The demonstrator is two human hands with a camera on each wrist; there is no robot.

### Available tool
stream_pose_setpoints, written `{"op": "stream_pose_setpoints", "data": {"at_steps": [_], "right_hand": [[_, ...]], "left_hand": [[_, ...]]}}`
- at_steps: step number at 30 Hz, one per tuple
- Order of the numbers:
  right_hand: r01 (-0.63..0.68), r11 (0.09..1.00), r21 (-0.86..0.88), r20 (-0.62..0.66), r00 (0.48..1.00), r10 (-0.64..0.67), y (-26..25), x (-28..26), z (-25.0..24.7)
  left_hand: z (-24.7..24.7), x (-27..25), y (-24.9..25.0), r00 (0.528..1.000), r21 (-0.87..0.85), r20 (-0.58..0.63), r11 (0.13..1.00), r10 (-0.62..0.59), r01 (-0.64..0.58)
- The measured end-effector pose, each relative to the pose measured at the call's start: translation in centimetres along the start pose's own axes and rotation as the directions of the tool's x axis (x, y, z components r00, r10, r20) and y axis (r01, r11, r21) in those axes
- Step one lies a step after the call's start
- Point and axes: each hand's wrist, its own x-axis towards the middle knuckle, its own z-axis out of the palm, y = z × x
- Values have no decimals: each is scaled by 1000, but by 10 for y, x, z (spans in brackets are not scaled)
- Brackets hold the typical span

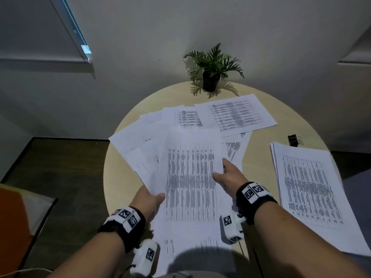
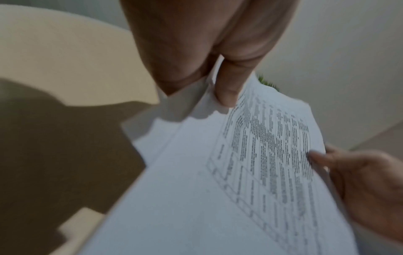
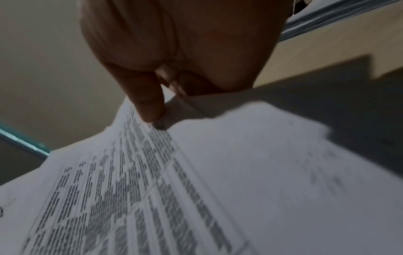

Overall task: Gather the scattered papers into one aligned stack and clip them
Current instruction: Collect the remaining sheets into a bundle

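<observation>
A fan of printed sheets is lifted above the round table. My left hand pinches their left edge, thumb on top; the left wrist view shows that thumb pressing the held sheets. My right hand pinches the right edge of the top sheet, its thumb on the printed sheet. More loose papers lie scattered at the back. A separate stack of papers rests at the right. A black binder clip sits behind that stack.
A potted fern stands at the table's far edge by the wall. An orange chair seat is at the lower left beside the table. Bare tabletop shows between the held sheets and the right stack.
</observation>
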Motion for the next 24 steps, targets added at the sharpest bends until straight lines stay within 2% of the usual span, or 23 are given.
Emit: {"op": "stream_pose_setpoints", "data": {"at_steps": [2,4,7,10,12,14,17,18,21,24], "right_hand": [[118,978,171,-95,990,-103,-30,-4,-1],[233,903,361,-143,971,-193,-66,-8,-1],[426,812,399,-278,900,-336,-111,-13,-4],[545,740,393,-344,834,-432,-138,-22,-4],[543,757,364,-367,831,-419,-138,-24,0],[510,792,335,-385,842,-379,-128,-22,5],[442,811,384,-345,883,-318,-113,-23,10],[424,807,411,-321,896,-307,-112,-24,10],[394,780,487,-267,917,-296,-111,-25,8],[381,785,489,-246,923,-295,-113,-21,6]], "left_hand": [[-3,-3,29,992,-184,-99,978,76,-94],[-10,-10,64,948,-204,-222,940,229,-275],[-28,-12,104,864,-250,-334,848,377,-467],[-39,-12,122,826,-272,-382,803,415,-530],[-39,-9,126,834,-235,-394,835,386,-498],[-36,-5,120,864,-200,-401,891,306,-408],[-31,3,107,871,-201,-380,891,313,-407],[-29,3,105,870,-225,-379,881,315,-417],[-25,-1,105,865,-438,-369,757,340,-484],[-23,-5,111,849,-525,-377,670,370,-525]]}}
